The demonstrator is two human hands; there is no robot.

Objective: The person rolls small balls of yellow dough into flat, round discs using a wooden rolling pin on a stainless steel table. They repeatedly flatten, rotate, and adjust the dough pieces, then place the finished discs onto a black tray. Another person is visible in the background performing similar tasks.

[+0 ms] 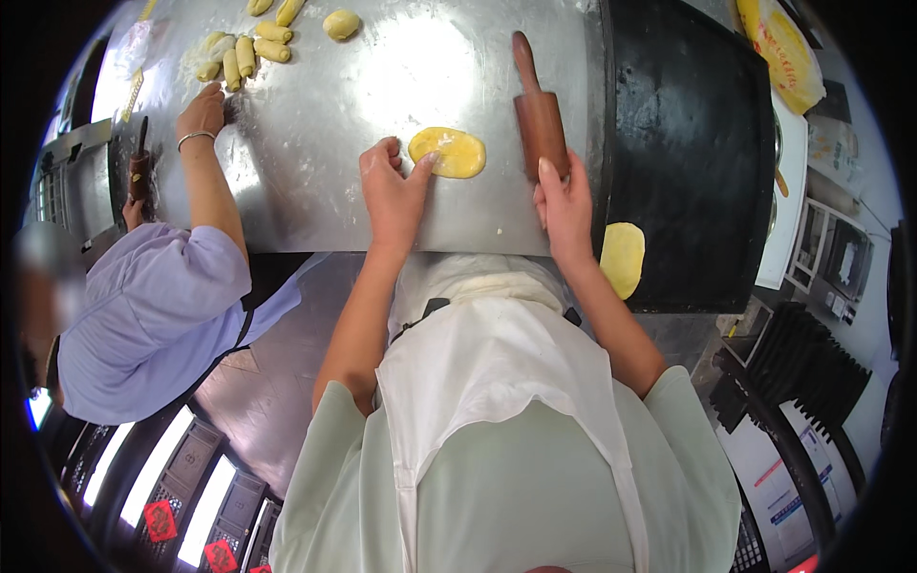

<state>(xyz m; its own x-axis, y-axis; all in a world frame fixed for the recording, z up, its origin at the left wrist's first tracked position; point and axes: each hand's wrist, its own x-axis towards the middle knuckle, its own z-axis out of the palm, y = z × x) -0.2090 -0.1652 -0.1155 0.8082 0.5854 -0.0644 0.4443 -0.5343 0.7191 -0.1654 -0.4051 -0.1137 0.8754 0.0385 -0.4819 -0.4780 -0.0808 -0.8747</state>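
Observation:
A flattened oval of yellow dough (458, 154) lies on the steel worktable (308, 172), with a smear of white flour on top. The thumb of my left hand (392, 188) rests on its left edge, and the other fingers are curled beside it on the steel. To the right, my right hand (566, 204) grips the near end of a brown wooden rolling pin (541, 129). The pin points away from me, its far handle near the back of the table. One rolled oval dough sheet (622, 259) lies on the black baking tray (688, 157), partly behind my right forearm.
At the left, a co-worker's hand (203, 114) reaches to several small dough rolls (245, 57); their other hand is at a second rolling pin (139, 175). A round dough piece (341, 24) sits at the back. A yellow printed bag (781, 57) lies beyond the tray.

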